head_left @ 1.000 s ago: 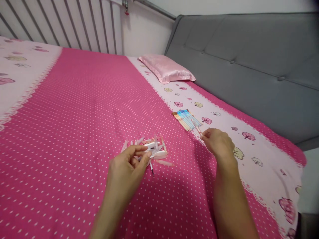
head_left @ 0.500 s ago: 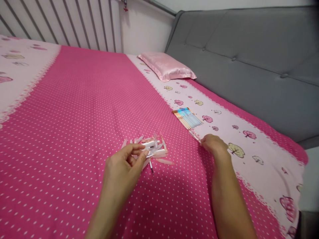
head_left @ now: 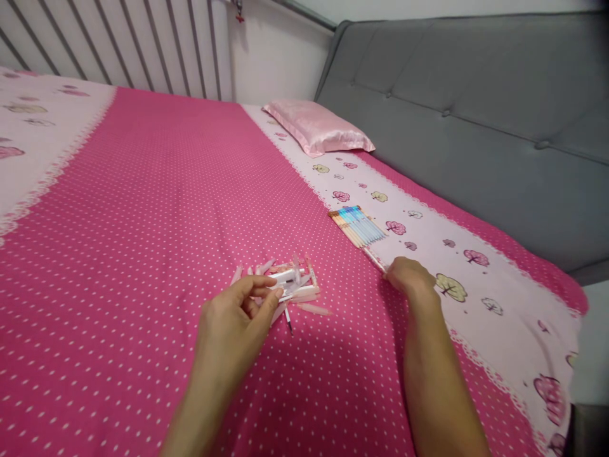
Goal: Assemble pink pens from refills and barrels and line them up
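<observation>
My right hand (head_left: 410,278) is closed, its fingertips pinching one end of a slim pale pen (head_left: 373,259). The pen's far end lies just below a neat row of pens (head_left: 359,227) with blue and orange-brown ends. Over on the left, my left hand (head_left: 242,311) has thumb and fingers brought together at the edge of a loose pile of white and translucent pen parts (head_left: 304,292). It seems to pinch a white pen part there, partly hidden by the fingers. A thin refill with a dark tip (head_left: 288,320) sticks out below the pile.
Everything lies on a bed with a pink dotted sheet (head_left: 181,190) and a pale tree-print band. A pink satin pillow (head_left: 321,127) rests near the grey padded headboard (head_left: 457,114). A white slatted panel (head_left: 118,44) stands behind the bed.
My right hand has shifted very slightly, and more of the pale pen shows, its far end closer to the row. My left hand and the pile look unchanged.
</observation>
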### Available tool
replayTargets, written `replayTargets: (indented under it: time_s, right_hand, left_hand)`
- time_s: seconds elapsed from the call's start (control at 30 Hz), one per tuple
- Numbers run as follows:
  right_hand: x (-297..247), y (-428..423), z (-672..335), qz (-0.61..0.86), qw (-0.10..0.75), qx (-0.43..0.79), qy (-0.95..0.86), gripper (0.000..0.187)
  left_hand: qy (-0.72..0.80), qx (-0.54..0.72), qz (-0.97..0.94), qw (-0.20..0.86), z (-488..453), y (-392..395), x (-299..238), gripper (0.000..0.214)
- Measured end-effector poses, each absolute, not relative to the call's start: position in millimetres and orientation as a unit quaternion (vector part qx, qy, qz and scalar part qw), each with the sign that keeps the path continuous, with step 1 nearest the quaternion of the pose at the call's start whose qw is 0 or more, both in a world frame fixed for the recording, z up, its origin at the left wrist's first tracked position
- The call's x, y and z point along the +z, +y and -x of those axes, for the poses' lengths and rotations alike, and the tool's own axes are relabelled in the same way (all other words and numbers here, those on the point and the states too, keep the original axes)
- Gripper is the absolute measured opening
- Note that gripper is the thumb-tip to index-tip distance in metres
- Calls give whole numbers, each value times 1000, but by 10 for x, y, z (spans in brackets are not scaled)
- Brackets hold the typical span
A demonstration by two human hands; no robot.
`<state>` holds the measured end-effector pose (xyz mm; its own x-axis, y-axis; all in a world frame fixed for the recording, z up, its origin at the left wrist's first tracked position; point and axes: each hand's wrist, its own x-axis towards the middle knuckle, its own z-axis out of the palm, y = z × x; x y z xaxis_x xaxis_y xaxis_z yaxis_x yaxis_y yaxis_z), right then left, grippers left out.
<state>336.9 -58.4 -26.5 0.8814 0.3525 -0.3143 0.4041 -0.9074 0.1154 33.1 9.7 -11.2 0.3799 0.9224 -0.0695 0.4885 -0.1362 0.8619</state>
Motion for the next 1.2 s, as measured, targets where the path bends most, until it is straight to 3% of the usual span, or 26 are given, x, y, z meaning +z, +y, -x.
replayTargets:
  time_s: [0.37, 0.67, 1.2]
  right_hand:
    - [-231, -572, -3351, -964, 75, -149, 209, 19]
    - [-288, -554, -3395, -970, 65, -122, 199, 28]
    - [-316, -549, -3412, -972, 63, -134, 180, 22]
  left_hand:
    - [497, 244, -714, 428, -328, 92, -120, 36]
    - [499, 248, -718, 418, -324, 116, -152, 35]
    - [511, 249, -724, 392, -302, 130, -163, 37]
